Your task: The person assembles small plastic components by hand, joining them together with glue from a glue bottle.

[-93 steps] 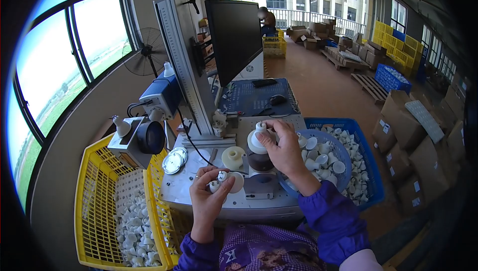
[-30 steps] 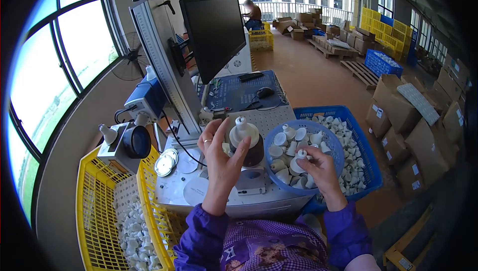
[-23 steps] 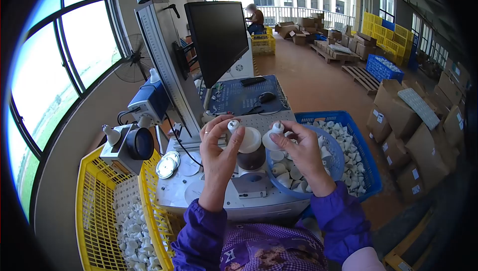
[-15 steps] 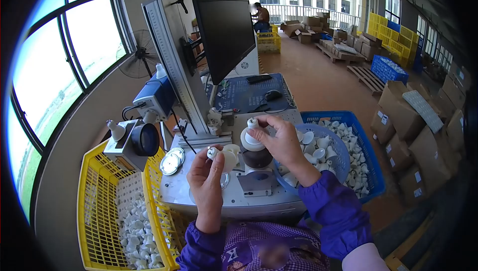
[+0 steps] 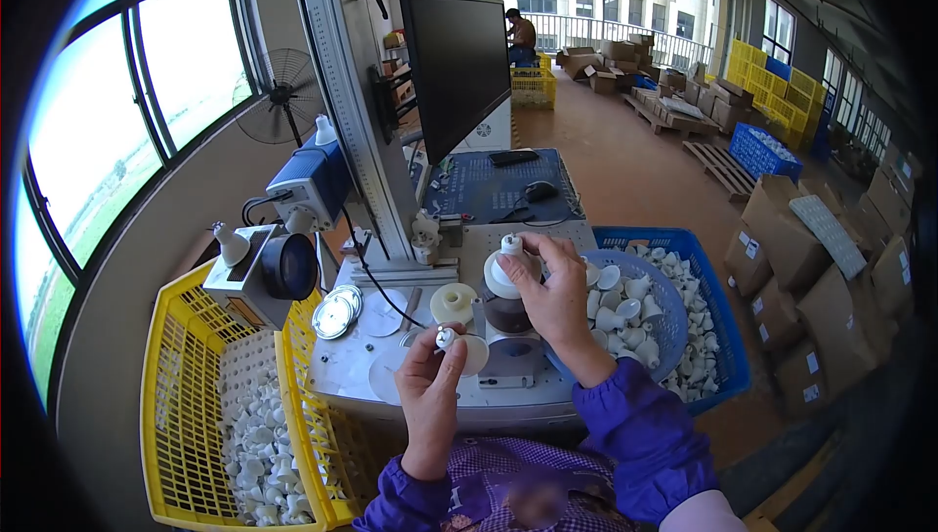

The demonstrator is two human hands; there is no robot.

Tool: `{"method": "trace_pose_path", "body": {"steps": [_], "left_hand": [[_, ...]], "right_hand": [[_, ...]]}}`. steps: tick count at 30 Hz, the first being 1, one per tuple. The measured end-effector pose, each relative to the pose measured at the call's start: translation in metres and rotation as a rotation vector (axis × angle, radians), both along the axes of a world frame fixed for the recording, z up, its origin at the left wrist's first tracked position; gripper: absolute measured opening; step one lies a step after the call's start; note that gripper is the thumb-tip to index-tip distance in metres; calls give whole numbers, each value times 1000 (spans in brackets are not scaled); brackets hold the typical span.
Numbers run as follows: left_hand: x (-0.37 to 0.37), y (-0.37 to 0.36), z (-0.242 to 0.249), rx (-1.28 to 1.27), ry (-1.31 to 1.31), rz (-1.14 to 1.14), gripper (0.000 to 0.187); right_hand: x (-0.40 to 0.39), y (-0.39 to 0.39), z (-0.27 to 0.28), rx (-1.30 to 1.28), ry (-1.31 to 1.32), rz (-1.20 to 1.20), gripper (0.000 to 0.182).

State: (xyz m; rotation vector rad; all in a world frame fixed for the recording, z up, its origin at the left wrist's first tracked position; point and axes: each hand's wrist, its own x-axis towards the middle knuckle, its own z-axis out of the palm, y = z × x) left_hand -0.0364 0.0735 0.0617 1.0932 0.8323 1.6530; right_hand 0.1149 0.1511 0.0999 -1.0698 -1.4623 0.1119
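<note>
My left hand (image 5: pixel 432 400) pinches a white lamp housing (image 5: pixel 447 338) by its narrow end, which has small metal pins on top. It is held in front of the metal worktable (image 5: pixel 337 371), and the flared rim extends to the right of my fingers. My right hand (image 5: pixel 559 302) grips a second white lamp housing (image 5: pixel 511 245), pins up, at the round holder (image 5: pixel 508 317) with a dark base and a white ring. Left of that holder lies a cream plastic ring (image 5: pixel 452 305).
Lamp housings fill a yellow crate (image 5: pixel 161 415) at left and a lilac basin (image 5: pixel 672 322) over a blue crate (image 5: pixel 733 356) at right. A laser-type head (image 5: pixel 269 278) on an upright column and a monitor (image 5: pixel 454 73) stand ahead. Cardboard boxes (image 5: pixel 821 307) line the right; a person (image 5: pixel 523 36) sits far back.
My left hand has come lower and to the right with its lamp housing, uncovering the cream ring. My right hand keeps its grip at the holder. The view has shifted slightly.
</note>
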Motion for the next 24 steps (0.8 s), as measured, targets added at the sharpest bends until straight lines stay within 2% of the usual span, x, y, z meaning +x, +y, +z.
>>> {"method": "trace_pose_path", "body": {"steps": [12, 14, 16, 18, 19, 21, 22, 24], "left_hand": [[12, -9, -7, -46, 10, -48, 19], [10, -12, -12, -65, 26, -60, 19], [10, -15, -18, -95, 3, -56, 18], [12, -16, -24, -130, -20, -56, 18], [12, -18, -26, -159, -27, -54, 17], [16, -20, -33, -166, -29, -73, 17], [18, -21, -34, -170, -34, -84, 17], [22, -27, -31, -188, -49, -126, 18]], "right_hand": [[15, 7, -8, -58, -15, 90, 32], [28, 10, -11, 1, 64, 291, 35], [54, 7, -9, -40, 44, 240, 36], [87, 19, -22, -315, 243, 61, 33], [103, 26, -34, -319, 242, 57, 33], [128, 46, -60, -371, -245, -208, 33], [132, 51, -69, -366, -248, -204, 33], [132, 60, -86, -497, -464, -319, 34]]}}
